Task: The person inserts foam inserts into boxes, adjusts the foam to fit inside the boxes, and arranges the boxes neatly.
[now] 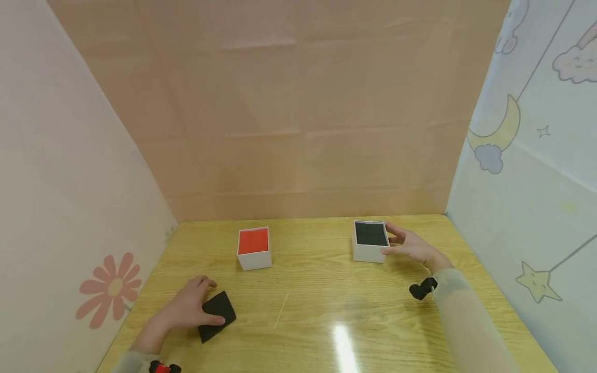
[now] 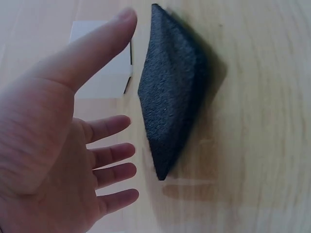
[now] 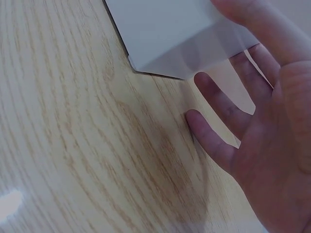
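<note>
My left hand (image 1: 188, 305) lies spread beside the black foam square (image 1: 217, 315); my right hand (image 1: 410, 244), fingers spread, steadies the black-lined box (image 1: 370, 241). I should pinch the foam's edges, keeping it level.

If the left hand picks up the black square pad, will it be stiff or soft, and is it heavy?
The black pad looks like porous foam, so it is probably light and slightly squashy. It appears thick, so it should likely keep its shape, not flop. Its rough surface probably will not slip from the left hand.
</note>
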{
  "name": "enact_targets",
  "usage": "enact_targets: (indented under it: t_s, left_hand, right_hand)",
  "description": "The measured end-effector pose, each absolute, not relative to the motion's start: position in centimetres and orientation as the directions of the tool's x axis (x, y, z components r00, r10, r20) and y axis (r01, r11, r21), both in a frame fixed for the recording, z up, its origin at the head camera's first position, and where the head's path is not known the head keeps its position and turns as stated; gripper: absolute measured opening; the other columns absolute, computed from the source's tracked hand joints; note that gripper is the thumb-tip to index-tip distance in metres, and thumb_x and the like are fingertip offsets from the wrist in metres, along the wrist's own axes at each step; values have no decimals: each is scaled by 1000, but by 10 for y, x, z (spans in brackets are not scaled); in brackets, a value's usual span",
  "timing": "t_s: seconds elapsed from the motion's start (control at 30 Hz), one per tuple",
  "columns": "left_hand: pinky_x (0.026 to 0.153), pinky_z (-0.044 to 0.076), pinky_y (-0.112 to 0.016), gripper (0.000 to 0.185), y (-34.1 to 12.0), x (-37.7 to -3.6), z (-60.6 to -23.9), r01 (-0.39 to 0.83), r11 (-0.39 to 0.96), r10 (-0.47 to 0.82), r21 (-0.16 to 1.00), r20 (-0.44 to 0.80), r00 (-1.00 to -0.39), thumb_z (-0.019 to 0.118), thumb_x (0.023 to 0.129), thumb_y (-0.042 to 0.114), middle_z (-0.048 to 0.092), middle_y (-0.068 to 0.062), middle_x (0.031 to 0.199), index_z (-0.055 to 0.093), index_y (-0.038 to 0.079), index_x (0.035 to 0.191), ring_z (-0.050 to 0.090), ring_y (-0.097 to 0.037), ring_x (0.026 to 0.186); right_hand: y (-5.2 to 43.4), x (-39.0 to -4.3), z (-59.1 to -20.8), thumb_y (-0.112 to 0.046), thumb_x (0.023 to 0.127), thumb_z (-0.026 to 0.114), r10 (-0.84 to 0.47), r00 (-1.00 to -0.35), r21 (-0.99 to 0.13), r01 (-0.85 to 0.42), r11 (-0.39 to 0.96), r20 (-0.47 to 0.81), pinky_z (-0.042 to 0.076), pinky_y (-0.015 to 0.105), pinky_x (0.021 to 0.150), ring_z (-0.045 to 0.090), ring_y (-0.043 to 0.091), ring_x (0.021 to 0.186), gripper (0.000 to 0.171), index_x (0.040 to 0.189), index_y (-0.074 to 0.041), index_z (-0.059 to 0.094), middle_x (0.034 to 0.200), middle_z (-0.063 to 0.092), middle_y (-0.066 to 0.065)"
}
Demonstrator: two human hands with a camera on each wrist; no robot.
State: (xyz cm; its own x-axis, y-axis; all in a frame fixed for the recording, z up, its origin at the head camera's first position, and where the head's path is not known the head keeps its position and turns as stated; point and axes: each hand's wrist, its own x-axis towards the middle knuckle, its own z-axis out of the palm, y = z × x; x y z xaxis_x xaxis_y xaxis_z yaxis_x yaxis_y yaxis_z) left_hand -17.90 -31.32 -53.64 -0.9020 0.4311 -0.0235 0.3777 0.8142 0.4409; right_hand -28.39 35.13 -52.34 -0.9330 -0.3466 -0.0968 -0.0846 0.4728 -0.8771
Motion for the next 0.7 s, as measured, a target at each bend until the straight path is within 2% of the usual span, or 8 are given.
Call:
enact_targets:
  t_s: [0.17,0.47,0.7]
  left_hand:
    - [97,48,-63,101,-311,-176,-542,408,812,461,417,-29,-887,92,69,69,53,-16,136,59,1,136,52,-39,123]
    - [100,43,-74,106,-307,-171,-544,380,834,443,400,-77,-893,95,62,72,47,-23,148,57,6,136,47,-49,134]
    - [99,45,-70,96,-311,-173,-545,359,836,418,415,-58,-906,99,62,62,48,-22,145,59,7,131,48,-47,129]
  right_hand:
    - [353,-285,-525,-20,96,83,-344,-934,-873,-85,479,-98,39,62,116,36,56,150,104,172,-6,14,175,15,25]
    - [354,-282,-528,-21,96,83,-351,-932,-877,-89,473,-94,40,62,116,36,56,150,104,172,-5,13,175,14,25]
    - [353,-283,-525,-22,96,83,-345,-935,-866,-105,488,-81,41,60,115,37,54,150,104,172,-6,13,175,17,24]
